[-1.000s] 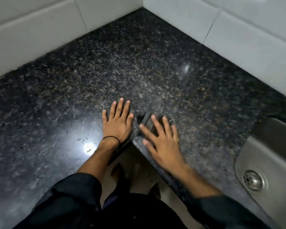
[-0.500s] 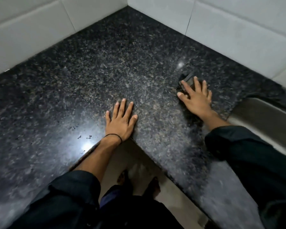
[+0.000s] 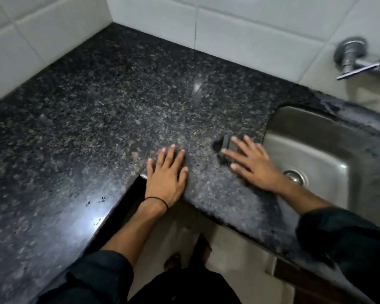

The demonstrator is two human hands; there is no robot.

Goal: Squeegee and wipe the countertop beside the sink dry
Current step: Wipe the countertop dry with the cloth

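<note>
Right now you are in the squeegee step: your right hand (image 3: 253, 164) lies flat with fingers spread over a small dark grey rubber-bladed squeegee (image 3: 228, 150), pressing it down on the speckled black granite countertop (image 3: 119, 102) rather than wrapping around it. Just past your little finger is the rim of the brushed steel sink (image 3: 329, 150), so the blade is near the end of a pull. Your left hand (image 3: 166, 175) is open, palm down, holding nothing, bracing at the counter's inner front corner, beside the squeegee. A few water beads (image 3: 96, 199) sit below and left of that bracing hand. Judging by this, your next move calls for steady downward pressure to carry the water over the rim.
</note>
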